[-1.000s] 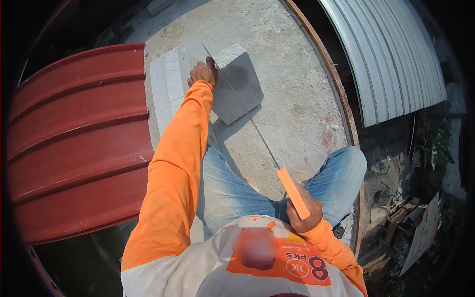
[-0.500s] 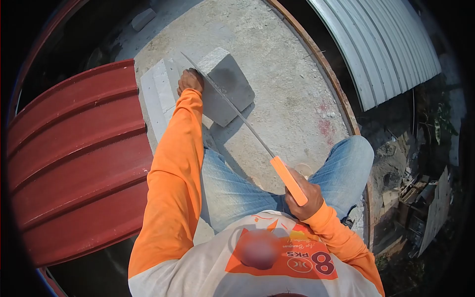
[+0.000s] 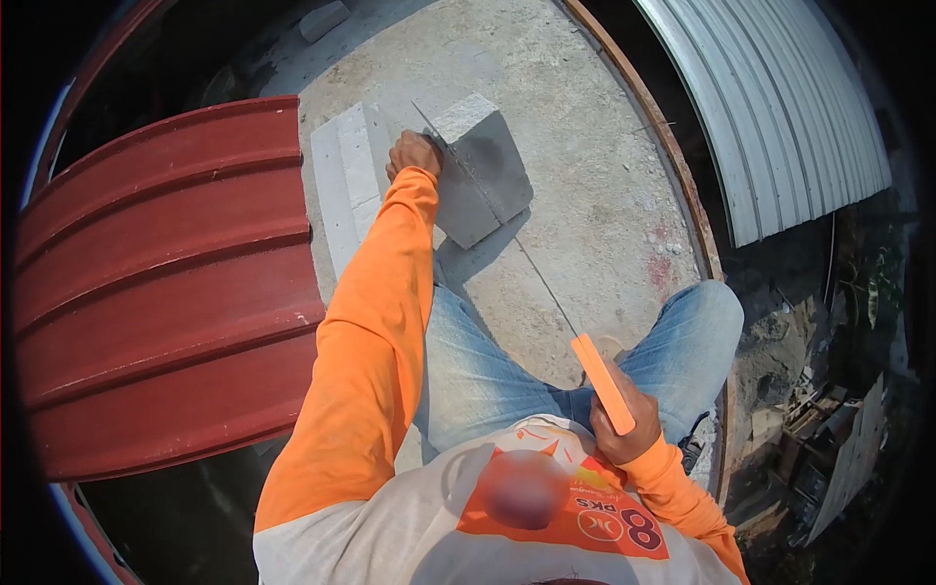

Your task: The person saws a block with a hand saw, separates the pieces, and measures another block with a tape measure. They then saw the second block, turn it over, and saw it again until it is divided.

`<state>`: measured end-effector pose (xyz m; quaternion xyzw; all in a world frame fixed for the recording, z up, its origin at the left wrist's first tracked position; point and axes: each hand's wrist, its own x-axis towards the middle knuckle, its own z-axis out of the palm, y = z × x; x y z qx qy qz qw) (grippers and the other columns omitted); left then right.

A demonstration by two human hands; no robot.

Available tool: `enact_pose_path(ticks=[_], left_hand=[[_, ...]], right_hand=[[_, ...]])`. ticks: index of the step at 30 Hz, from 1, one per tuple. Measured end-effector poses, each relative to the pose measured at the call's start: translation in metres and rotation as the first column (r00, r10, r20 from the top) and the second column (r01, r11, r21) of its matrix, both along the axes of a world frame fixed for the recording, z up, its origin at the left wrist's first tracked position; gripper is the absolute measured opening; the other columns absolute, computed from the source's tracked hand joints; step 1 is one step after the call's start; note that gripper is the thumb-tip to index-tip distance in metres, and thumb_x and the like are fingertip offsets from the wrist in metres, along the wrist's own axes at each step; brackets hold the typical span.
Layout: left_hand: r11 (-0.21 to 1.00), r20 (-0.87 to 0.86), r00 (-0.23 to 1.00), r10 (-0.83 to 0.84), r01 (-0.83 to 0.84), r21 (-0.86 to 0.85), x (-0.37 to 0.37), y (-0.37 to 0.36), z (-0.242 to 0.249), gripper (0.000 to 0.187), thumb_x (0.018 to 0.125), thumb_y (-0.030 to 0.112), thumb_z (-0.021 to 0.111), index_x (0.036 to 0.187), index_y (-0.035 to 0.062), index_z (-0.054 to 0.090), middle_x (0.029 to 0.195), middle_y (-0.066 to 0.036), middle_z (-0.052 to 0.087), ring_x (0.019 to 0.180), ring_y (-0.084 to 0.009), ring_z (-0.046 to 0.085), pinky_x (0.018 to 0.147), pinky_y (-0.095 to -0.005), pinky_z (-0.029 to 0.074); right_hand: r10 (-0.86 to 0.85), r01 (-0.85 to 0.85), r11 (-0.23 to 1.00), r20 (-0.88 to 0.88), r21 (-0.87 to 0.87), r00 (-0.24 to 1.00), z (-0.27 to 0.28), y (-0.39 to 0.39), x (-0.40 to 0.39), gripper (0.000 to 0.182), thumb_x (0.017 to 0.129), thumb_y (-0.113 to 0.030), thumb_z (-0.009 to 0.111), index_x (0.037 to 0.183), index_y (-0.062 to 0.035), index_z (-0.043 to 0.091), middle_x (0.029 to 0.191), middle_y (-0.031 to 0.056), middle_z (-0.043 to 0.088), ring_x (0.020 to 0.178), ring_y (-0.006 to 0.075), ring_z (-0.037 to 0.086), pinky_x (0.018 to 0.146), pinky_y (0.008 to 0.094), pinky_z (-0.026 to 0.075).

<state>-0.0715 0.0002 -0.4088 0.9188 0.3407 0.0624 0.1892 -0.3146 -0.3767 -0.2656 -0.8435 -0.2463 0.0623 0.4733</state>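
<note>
My right hand [image 3: 626, 421] is wrapped round the orange handle of a long handsaw [image 3: 603, 383]. The saw's thin blade runs up and to the left, sunk into a line across a grey block [image 3: 497, 161]. With its fingers bent over the block's left edge, my left hand [image 3: 414, 156] grips the block; some of its fingertips are hidden. Long pale blocks [image 3: 346, 175] lie just left of that hand.
Red ribbed metal sheets [image 3: 166, 283] lie at the left. A wooden edge [image 3: 673, 161] bounds the concrete floor [image 3: 595, 166] on the right, with grey corrugated roofing [image 3: 780, 107] beyond it. A small block [image 3: 324, 19] is at the top left.
The saw has been drawn back towards my body, with my right hand lower. The whole view has shifted, so the block and my left hand appear further right.
</note>
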Motion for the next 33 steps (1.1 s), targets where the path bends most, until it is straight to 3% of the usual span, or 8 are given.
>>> enact_pose_path(ticks=[3,5,9,13,23,26,29,33], left_hand=[[1.0,0.009,1.0,-0.016,0.016,0.02,-0.008,-0.004,0.001,0.029,0.093,0.024,0.042,0.107,0.0057,0.059,0.111,-0.015,0.063,0.106,-0.0365,0.058,0.091,-0.0488,0.045],[0.998,0.027,0.999,-0.017,0.015,0.068,-0.012,-0.009,-0.003,0.03,0.092,0.024,0.042,0.109,0.0057,0.059,0.11,-0.015,0.064,0.106,-0.0369,0.059,0.092,-0.0479,0.044],[0.999,-0.027,0.999,0.033,-0.034,-0.016,-0.008,-0.006,0.0,0.03,0.092,0.024,0.043,0.11,0.0075,0.06,0.112,-0.015,0.064,0.106,-0.0369,0.059,0.092,-0.0462,0.045],[1.0,0.016,0.999,0.029,-0.029,-0.005,0.002,0.002,-0.005,0.031,0.091,0.025,0.043,0.108,0.0075,0.061,0.111,-0.015,0.065,0.106,-0.037,0.059,0.091,-0.0462,0.045],[1.0,-0.041,0.999,-0.008,0.009,0.006,-0.009,-0.014,0.009,0.031,0.092,0.025,0.043,0.111,0.0077,0.059,0.117,-0.014,0.062,0.112,-0.0347,0.055,0.094,-0.0481,0.042],[1.0,-0.015,1.0,-0.003,0.003,-0.007,-0.005,-0.011,0.008,0.031,0.092,0.025,0.044,0.112,0.0078,0.06,0.115,-0.014,0.063,0.111,-0.0347,0.056,0.094,-0.0477,0.043],[1.0,-0.022,1.0,-0.005,0.006,0.02,-0.013,-0.01,0.005,0.031,0.092,0.025,0.044,0.111,0.0067,0.06,0.114,-0.014,0.063,0.111,-0.0346,0.056,0.094,-0.0466,0.043],[1.0,0.019,1.0,-0.002,0.001,0.028,-0.014,-0.019,0.002,0.029,0.092,0.023,0.044,0.11,0.0053,0.059,0.112,-0.014,0.063,0.11,-0.0338,0.056,0.094,-0.0467,0.043]], right_hand=[[-0.027,0.054,0.994,-0.276,0.091,0.961,-0.004,0.041,0.038,0.054,0.078,0.0,0.055,0.132,-0.0008,0.049,0.089,0.0172,0.066,0.074,0.0305,0.067,0.066,0.0339,0.053],[-0.004,0.005,0.996,-0.005,0.094,1.0,-0.043,0.09,0.094,0.053,0.079,-0.003,0.057,0.131,-0.0027,0.049,0.087,0.0192,0.064,0.072,0.0351,0.065,0.064,0.0355,0.052],[-0.031,0.052,0.994,-0.21,0.093,0.977,-0.022,0.075,0.068,0.053,0.079,-0.003,0.058,0.131,-0.0024,0.049,0.09,0.0209,0.064,0.074,0.0372,0.064,0.064,0.0378,0.053],[-0.04,0.039,0.998,-0.009,-0.042,0.999,0.005,-0.015,-0.008,0.054,0.077,0.002,0.055,0.13,0.0022,0.05,0.098,0.0207,0.066,0.076,0.0325,0.068,0.068,0.0347,0.054],[-0.024,0.037,0.997,-0.192,0.066,0.981,-0.012,0.042,0.037,0.059,0.077,0.001,0.054,0.135,-0.0041,0.047,0.084,0.0148,0.065,0.067,0.0316,0.065,0.064,0.0362,0.053],[0.005,-0.005,1.0,0.019,-0.01,1.0,0.012,-0.007,-0.001,0.06,0.076,0.003,0.053,0.135,-0.002,0.046,0.092,0.015,0.067,0.07,0.0302,0.066,0.068,0.0333,0.054],[-0.025,0.021,1.0,-0.297,-0.016,0.954,0.032,0.006,0.006,0.059,0.076,0.003,0.053,0.134,-0.0016,0.048,0.097,0.0156,0.066,0.07,0.0306,0.066,0.068,0.0344,0.054],[0.034,-0.029,0.997,-0.064,0.072,0.997,-0.038,0.084,0.09,0.058,0.078,-0.002,0.058,0.134,-0.0046,0.046,0.078,0.0139,0.063,0.066,0.0322,0.063,0.06,0.0386,0.05]])
